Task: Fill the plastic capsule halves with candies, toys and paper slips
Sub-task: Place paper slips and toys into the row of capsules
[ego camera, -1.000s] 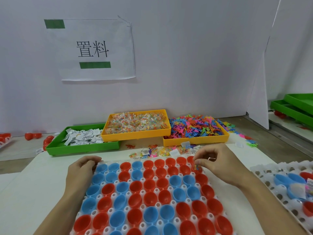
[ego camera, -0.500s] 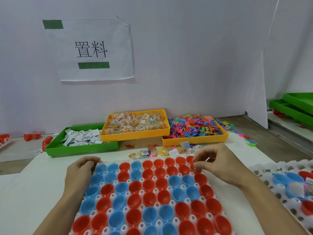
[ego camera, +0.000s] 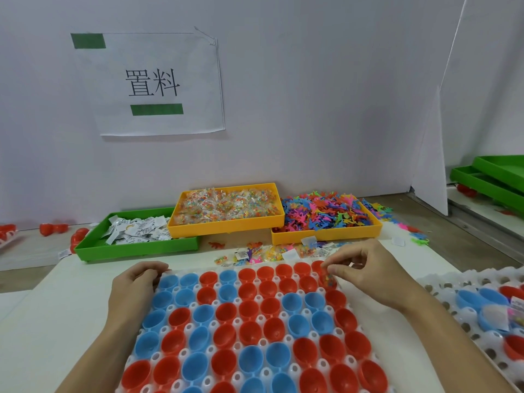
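Note:
A white tray (ego camera: 262,342) in front of me holds several red and blue capsule halves, open side up. My left hand (ego camera: 136,287) grips the tray's far left corner with curled fingers. At the tray's far right corner, my right hand (ego camera: 368,276) pinches a small clear candy packet (ego camera: 329,277), which sits partly inside a red half (ego camera: 330,283). The other halves look empty.
Behind the tray lie a green tray (ego camera: 136,248) of paper slips, an orange tray (ego camera: 226,226) of candy packets and an orange tray (ego camera: 326,235) of colourful toys. Loose packets and toys (ego camera: 272,253) lie between. A second capsule tray (ego camera: 442,296) sits at right.
My right fingers have stayed at the far right red half, shifting only slightly on the candy packet. My left hand has not moved.

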